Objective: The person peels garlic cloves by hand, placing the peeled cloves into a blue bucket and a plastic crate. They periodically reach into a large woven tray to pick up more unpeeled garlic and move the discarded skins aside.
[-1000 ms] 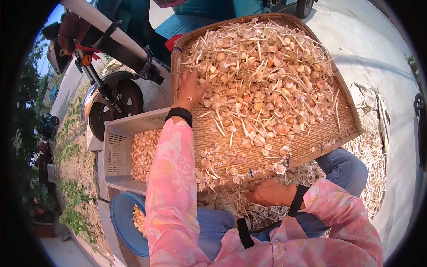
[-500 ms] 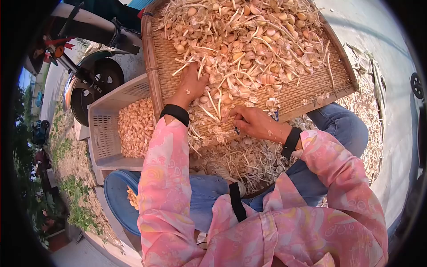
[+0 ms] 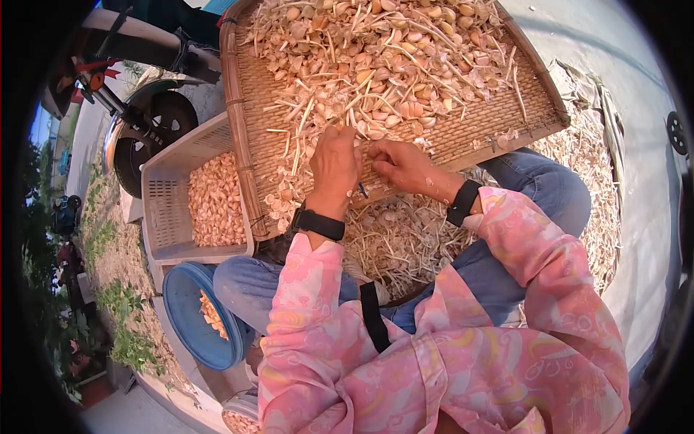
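A woven tray (image 3: pixel 470 137) with a wooden rim carries a heap of garlic cloves (image 3: pixel 412 108) mixed with dry stalks and papery skins. Over its near edge, my left hand (image 3: pixel 335 170) is closed with its back to me; its fingertips and anything in them are hidden. Close to its right, my right hand (image 3: pixel 410 168) has its fingers curled together, thumb against forefinger. Whatever it pinches is too small to make out. Loose stalks (image 3: pixel 300 137) and bits of skin lie on the weave beside my left hand.
Left of the tray stands a slatted plastic crate (image 3: pixel 163 210) holding garlic cloves. Below it is a blue bucket (image 3: pixel 181 289) with some peeled pieces inside. Stalks and skins (image 3: pixel 405 246) cover the ground under the tray. A wheeled vehicle (image 3: pixel 155 130) stands at upper left.
My left hand has drawn back from the heap, moving right and toward me, beside my right hand. My right hand has risen slightly. More of the blue bucket shows.
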The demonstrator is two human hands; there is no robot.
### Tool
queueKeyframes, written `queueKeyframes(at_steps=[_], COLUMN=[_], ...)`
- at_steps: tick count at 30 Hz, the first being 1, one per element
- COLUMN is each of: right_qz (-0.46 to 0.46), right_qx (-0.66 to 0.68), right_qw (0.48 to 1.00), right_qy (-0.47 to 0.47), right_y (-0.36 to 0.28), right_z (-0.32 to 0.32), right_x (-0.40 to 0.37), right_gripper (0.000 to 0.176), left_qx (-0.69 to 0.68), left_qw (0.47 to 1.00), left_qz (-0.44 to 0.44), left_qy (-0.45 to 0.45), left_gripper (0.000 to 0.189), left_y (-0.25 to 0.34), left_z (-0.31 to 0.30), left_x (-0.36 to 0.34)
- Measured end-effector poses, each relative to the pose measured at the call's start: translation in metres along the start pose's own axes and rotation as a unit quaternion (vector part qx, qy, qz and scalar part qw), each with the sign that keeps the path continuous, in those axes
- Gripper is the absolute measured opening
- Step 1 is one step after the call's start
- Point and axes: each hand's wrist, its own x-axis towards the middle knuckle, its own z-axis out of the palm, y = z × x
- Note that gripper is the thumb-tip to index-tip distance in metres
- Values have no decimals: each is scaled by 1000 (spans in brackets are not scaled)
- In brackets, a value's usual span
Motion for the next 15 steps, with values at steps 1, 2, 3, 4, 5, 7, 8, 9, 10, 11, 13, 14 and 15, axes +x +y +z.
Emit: queueKeyframes(at_steps=[1,2,3,4,5,7,8,9,10,11,13,14,15], right_qz=[5,9,21,33,45,12,-5,-5,-3,-2,-41,-60,-51], right_qx=[4,8,24,42,59,87,99,114,129,144,151,155,105], right_qw=[1000,1000,999,999,997,996,995,993,990,987,986,985,993], right_qy=[4,8,3,-2,-6,9,18,38,56,73,56,47,27], right_y=[2,3,2,0,-2,1,3,-3,-11,-16,-18,-18,-24], right_z=[0,-1,-2,-2,-1,3,3,2,3,2,3,4,2], right_x=[0,1,1,1,1,3,5,6,4,4,6,7,5], right_gripper=[19,20,20,21,21,24,26,28,30,33,37,39,40], left_qx=[12,22,34,46,30,-1,-127,-253,-373,-473,-564,-606,-611], left_qw=[1000,1000,999,999,999,998,987,957,910,845,787,755,752], left_qz=[7,0,-8,-16,-31,-58,-101,-142,-183,-247,-249,-250,-248], left_qy=[7,4,1,-2,-10,-24,-13,-5,3,-47,-29,-20,-15], left_gripper=[22,22,23,24,23,22,21,21,21,24,24,25,26], left_y=[2,3,4,4,2,-5,-8,-8,-7,-8,5,9,11], left_z=[2,3,4,4,3,2,5,4,2,-2,-14,-18,-21], left_x=[1,1,1,1,1,4,5,4,2,-2,-10,-15,-19])
